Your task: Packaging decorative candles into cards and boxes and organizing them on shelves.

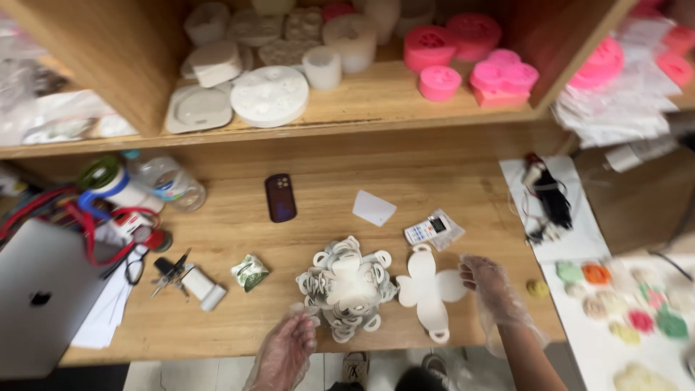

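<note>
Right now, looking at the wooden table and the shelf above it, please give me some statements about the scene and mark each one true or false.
1. The right hand touches the single flat white cut-out. True.
2. Both hands are bare. False: the right hand and the left hand wear thin clear plastic gloves.
3. The pile of white cut-outs lies left of the single cut-out. True.
4. The dark phone lies on the laptop. False: it lies on the table, apart from the laptop.
5. The pink moulds stand on the shelf's right part. True.
</note>
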